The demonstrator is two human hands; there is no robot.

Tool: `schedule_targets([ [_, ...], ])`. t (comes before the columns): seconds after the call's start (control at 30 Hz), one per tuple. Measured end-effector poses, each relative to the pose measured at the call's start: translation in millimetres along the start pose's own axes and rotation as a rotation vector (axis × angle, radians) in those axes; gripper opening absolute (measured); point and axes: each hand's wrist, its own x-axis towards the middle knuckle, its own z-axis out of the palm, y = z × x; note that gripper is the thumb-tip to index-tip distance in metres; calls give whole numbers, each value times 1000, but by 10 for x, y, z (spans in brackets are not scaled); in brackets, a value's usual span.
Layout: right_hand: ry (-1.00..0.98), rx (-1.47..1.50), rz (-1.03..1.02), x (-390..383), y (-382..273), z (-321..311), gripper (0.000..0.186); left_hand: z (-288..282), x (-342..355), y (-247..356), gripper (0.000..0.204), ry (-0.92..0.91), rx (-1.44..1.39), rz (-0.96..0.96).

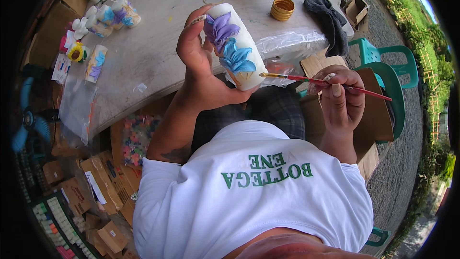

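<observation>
Tilted in my left hand is a white pillar candle with raised purple and blue flowers and a gold-brown patch low on its side. My thumb is at its lower end, and a finger hooks over the upper end. My right hand pinches a thin red paintbrush with a gold-coloured tip. That tip meets or nearly meets the candle's lower right edge; I cannot tell which. Farther off on the table stands a small gold-coloured pot, open at the top.
Several similar candles stand at the left of the grey table, near a small sunflower ornament. A dark cloth drapes over the right edge by clear plastic. Green chairs are at right; cardboard boxes and a blue fan at lower left.
</observation>
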Motion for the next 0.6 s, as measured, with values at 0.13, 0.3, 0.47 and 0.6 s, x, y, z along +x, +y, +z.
schedule_targets([
  [0.13,-28,3,-1,10,-5,38,10,-10,-7,20,109,-26,62,-25],
  [0.3,-49,28,4,5,5,28,10,-17,-2,52,108,-35,105,-49],
  [0.47,-49,-7,11,0,2,37,10,-8,2,43,107,-31,94,-30],
  [0.6,-53,-34,9,2,-1,32,10,-2,3,23,107,-18,55,-5],
])
